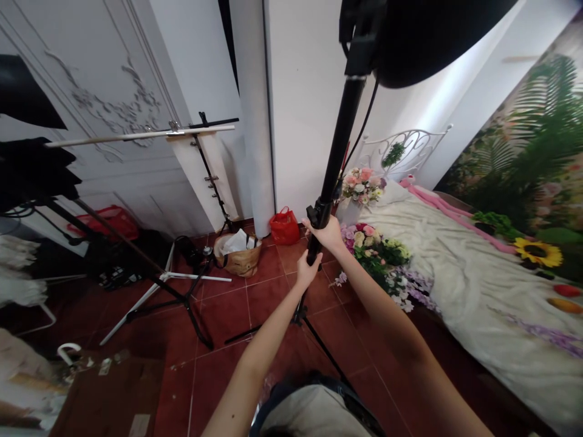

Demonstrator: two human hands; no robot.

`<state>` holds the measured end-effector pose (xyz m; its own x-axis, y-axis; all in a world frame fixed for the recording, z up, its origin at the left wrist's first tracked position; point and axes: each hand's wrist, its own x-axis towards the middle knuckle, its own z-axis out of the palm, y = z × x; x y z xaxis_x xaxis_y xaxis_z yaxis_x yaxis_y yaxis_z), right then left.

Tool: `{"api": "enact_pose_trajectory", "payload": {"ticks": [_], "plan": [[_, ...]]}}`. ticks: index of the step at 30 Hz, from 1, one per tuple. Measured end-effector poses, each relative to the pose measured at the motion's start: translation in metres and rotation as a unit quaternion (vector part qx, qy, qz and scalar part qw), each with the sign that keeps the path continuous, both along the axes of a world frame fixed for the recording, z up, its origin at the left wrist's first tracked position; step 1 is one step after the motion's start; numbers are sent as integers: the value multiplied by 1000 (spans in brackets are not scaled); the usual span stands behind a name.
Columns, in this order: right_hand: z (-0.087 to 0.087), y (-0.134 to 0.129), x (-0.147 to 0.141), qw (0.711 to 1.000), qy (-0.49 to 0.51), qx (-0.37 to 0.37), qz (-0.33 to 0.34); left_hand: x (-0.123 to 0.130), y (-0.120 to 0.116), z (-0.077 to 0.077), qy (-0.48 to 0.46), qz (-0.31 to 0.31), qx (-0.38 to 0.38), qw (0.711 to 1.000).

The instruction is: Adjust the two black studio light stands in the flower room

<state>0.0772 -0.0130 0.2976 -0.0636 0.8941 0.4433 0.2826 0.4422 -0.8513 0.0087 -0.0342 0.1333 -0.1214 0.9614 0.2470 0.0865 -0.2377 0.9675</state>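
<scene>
A black light stand [342, 136] rises before me, topped by a large dark lamp head [428, 42] with a cable hanging beside the pole. My right hand [328, 233] is wrapped round the pole just under its clamp knob. Lower on the same stand, my left hand [309, 268] is closed round the pole. The stand's legs [319, 346] spread on the red tiles near my feet.
At right stands a bed [460, 267] with flowers [376, 255] along its near side. A wicker basket [241, 258] and a red bag [285, 226] sit by the wall. More stands [182, 297] spread their legs at left, near a cardboard box [113, 394].
</scene>
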Motion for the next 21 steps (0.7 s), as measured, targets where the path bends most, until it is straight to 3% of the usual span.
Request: {"api": "enact_pose_trajectory", "payload": {"ticks": [4,8,12,15,21], "plan": [[22,4,2,999,-2,37,-6,2,10,-4,-6,14,-37,999],[34,7,5,998,-32,45,41,5,19,-11,-9,25,-69,997],[28,6,15,995,-52,81,-1,11,24,-11,-12,88,-80,993],[-12,-4,34,993,-56,106,15,15,26,-7,-22,97,-79,992],[-162,-45,78,981,-187,12,47,17,29,-7,-23,103,-64,992]]}}
